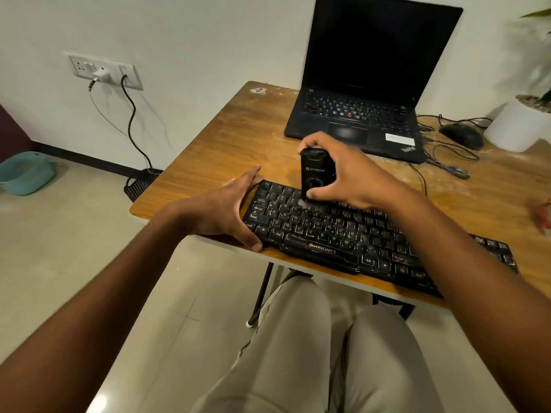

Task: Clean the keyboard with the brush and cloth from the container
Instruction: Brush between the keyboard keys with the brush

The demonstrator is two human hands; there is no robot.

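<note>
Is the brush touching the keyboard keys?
Touching. The head view shows the brush, gripped by the right hand, with its pale bristles pressed onto the keyboard keys.

A worn wooden table (226, 138) carries everything here, its top scuffed and dusted pale in patches. A black keyboard (343, 234) lies along the near edge, directly under the right hand (351, 177) and touching the left hand (229, 210) at its end. Beyond the right hand sits an open black laptop (357, 120). Farther right of it lie a black mouse (462, 135), loose cables (447, 168) and a white plant pot (518, 123).
</note>
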